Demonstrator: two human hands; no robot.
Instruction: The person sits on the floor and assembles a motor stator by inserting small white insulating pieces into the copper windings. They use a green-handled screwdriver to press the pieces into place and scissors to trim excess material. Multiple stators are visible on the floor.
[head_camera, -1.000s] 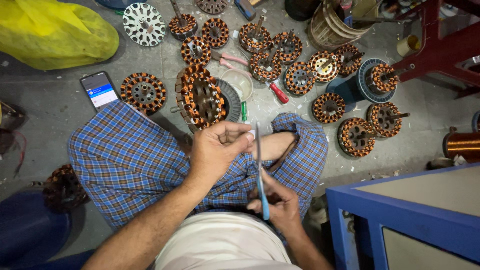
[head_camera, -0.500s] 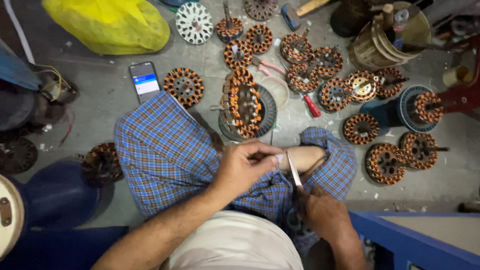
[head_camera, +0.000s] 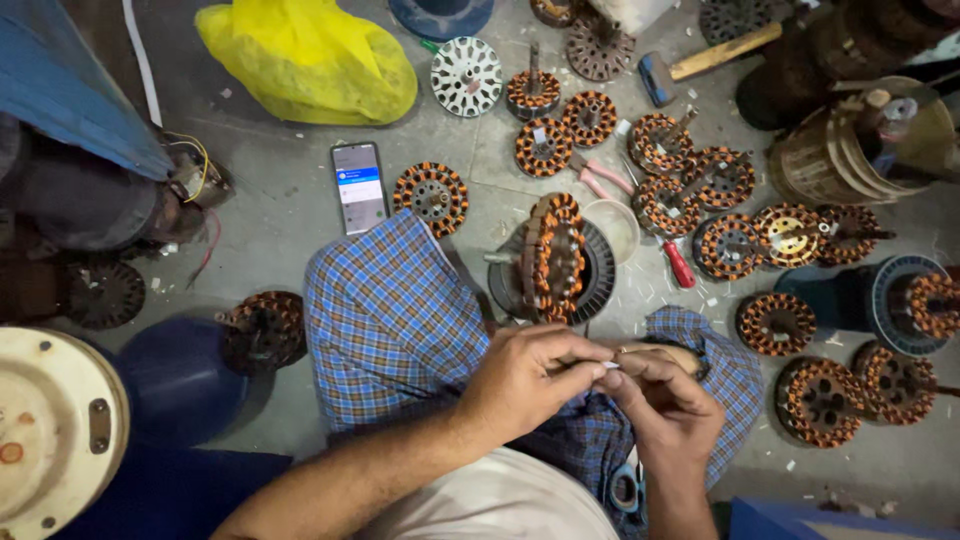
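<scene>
I sit cross-legged on the floor in blue checked cloth (head_camera: 390, 320). My left hand (head_camera: 530, 385) and my right hand (head_camera: 665, 410) meet over my lap. Their fingertips pinch a small white strip (head_camera: 605, 367) between them. The blue handles of a pair of scissors (head_camera: 626, 490) show below my right wrist, against my lap. Just beyond my hands a copper-wound stator (head_camera: 555, 255) stands on edge in a round black housing (head_camera: 598, 275).
Several wound stators (head_camera: 720, 200) lie across the floor ahead and to the right. A phone (head_camera: 359, 186), a yellow bag (head_camera: 310, 60), pink-handled pliers (head_camera: 600, 175), a red-handled screwdriver (head_camera: 678, 262) and a hammer (head_camera: 700, 60) are nearby. A white fan cover (head_camera: 50, 430) sits at the left.
The scissors, held upright in my right hand before, have dropped to my lap. Both hands have closed together on the small white strip. My view has shifted left.
</scene>
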